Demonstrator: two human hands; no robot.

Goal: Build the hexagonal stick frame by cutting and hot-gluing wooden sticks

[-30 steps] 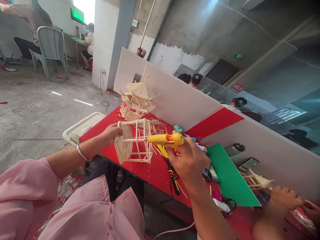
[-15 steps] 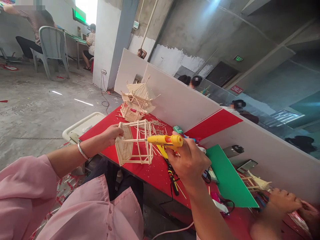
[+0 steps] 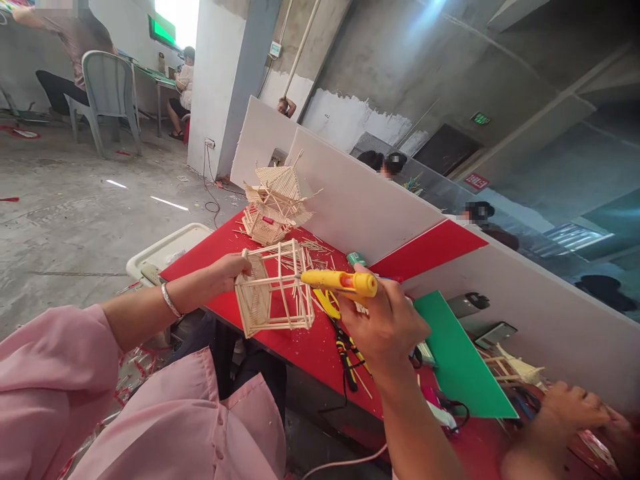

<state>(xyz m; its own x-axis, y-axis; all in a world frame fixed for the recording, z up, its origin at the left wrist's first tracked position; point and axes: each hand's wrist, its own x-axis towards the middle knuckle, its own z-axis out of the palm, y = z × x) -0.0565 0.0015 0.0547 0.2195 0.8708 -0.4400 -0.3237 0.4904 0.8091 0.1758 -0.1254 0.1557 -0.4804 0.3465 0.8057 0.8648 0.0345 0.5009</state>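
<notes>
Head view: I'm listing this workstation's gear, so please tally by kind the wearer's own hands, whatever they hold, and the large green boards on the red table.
Hands: 2 (left hand, right hand)
Yellow glue gun: 1
Stick frame: 1
Large green board: 1
Total: 5

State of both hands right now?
Left hand: closed, holding the stick frame at one end.
Right hand: closed around the yellow glue gun.

The single camera is head-mounted and faces forward and down. Near range: the wearer's shirt (image 3: pixel 175 427) at the lower edge, left hand (image 3: pixel 236 268) and right hand (image 3: pixel 387 327) close ahead. Mid-range: the table (image 3: pixel 207 252). Far range: a partition (image 3: pixel 350 193) crossing obliquely, room beyond.
</notes>
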